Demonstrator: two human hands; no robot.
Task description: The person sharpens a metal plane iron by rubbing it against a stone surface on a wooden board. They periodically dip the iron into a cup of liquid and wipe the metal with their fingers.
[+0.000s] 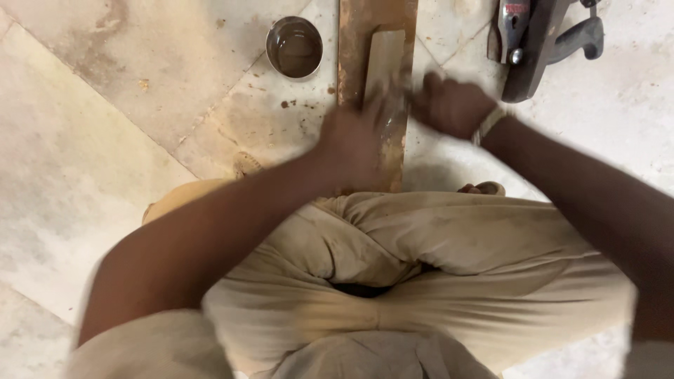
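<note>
Seated on a pale stone floor, knees spread in dusty beige trousers, with a long brown wooden plank running straight out from the lap. On top of the plank, a paler flat slab, probably a sharpening stone, lying lengthwise. Left hand pressed down on the near end of that slab, blurred with motion, fingers apparently flat or curled over something small beneath; whether anything is actually gripped cannot be told. Right hand loosely fisted just to the right of the slab, near its edge, wrist banded; contents likewise hidden by blur. Small round steel bowl of murky liquid just left of the plank, within easy reach. Hand plane and dark handled tools at upper right, well apart from the work. For a good stroke, judging from the posture: even downward pressure, travel kept along the slab's length, plank steadied against the legs, surface kept wet from the bowl.
</note>
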